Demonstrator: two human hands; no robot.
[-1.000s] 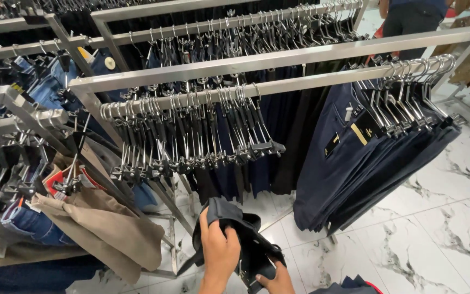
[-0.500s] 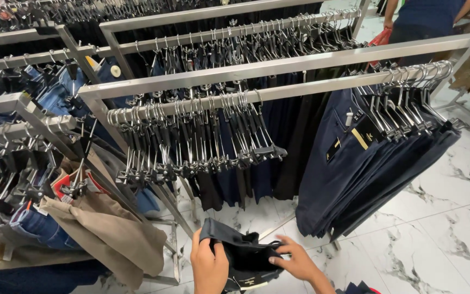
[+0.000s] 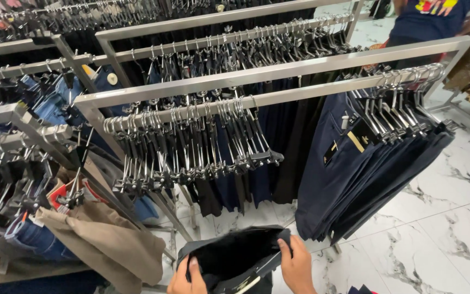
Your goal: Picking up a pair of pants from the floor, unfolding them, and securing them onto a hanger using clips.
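Below rack (image 3: 278, 73) | left hand (image 3: 183, 277), right hand (image 3: 297, 267) each gripping black garment (image 3: 229, 256) | fingers apparently curled

Two bare hands at the bottom edge of the view.
The left hand (image 3: 183, 279) and right hand (image 3: 298, 267) show no gloves, rings or watch; no sleeve reaches either wrist, and the short, unpainted nails on the fingers (image 3: 284, 249) are plain.

You see navy trousers (image 3: 365, 174) on silver rails (image 3: 278, 71), a seemingly black garment (image 3: 235, 256), a tan garment (image 3: 104, 245), and white grey-veined marble floor (image 3: 431, 228).
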